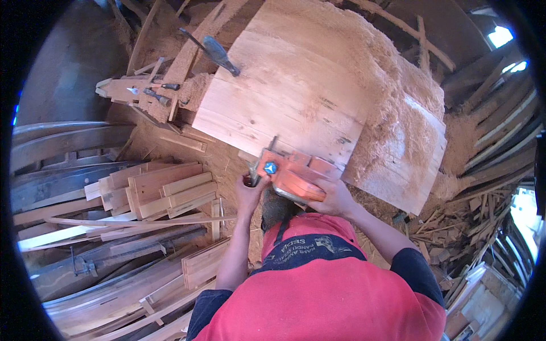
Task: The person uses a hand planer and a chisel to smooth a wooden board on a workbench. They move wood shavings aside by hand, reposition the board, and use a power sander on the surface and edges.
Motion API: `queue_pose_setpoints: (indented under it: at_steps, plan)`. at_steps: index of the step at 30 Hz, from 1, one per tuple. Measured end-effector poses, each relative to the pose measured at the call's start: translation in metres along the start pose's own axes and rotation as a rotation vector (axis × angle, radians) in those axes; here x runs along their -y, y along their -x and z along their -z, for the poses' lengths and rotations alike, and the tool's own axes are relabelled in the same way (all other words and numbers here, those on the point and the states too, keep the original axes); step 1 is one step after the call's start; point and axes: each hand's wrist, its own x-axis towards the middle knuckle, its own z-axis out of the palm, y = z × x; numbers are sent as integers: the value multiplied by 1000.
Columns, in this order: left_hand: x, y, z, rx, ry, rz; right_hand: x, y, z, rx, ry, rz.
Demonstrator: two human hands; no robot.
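Note:
An orange electric planer (pixel 298 177) with a blue round knob is at the near edge of a broad pale wooden panel (pixel 278 85), close against my body. My right hand (pixel 334 198) is wrapped round the planer's rear handle. At its front left end, my left hand (pixel 249 190) is closed on the tool's side, with the thumb below the knob and some fingers hidden. Something dark shows by the left fingertips, too small to name. A dark handled tool (pixel 216 52) lies over the panel's far left corner.
Shavings (pixel 392 85) are heaped over the panel's right side. Short boards (pixel 165 190) are stacked to my left, beside long curved planks (pixel 74 136). More tools (pixel 158 95) lie on a wooden support at the far left. Offcuts (pixel 449 227) litter the right side.

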Motion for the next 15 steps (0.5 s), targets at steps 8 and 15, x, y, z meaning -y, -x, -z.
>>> queue_pose_setpoints:
  at_steps: [8, 15]
  plan:
    - [7, -114, 102, -180, 83, -28, 72, -143, -66, 100, -37, -33]
    - [26, -217, 192, -226, 141, -66, 121, -256, -133, 27, -64, 81]
